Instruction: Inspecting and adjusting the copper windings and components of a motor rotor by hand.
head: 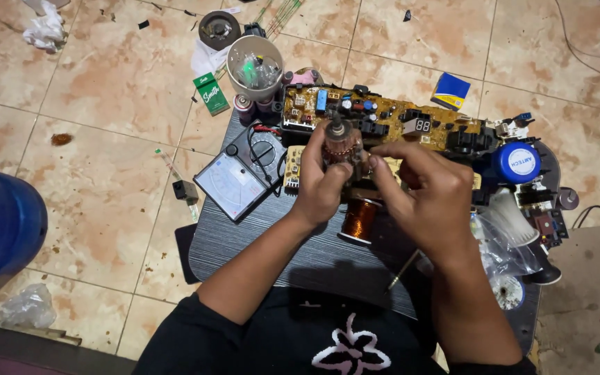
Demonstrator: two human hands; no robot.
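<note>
Hands close together, left hand [322, 182] gripping small motor armature [342, 149], right hand [430, 198] pinching its side, above copper wire spool [360, 219]

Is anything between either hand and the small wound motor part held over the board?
Nothing visible. The left hand and right hand both grip the small copper-wound motor armature directly, above the grey slatted board. The copper wire spool sits below, not between them.

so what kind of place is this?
Likely an informal electronics repair spot on a tiled floor: a circuit board, an analog multimeter and a copper wire spool lie by both hands.
</note>
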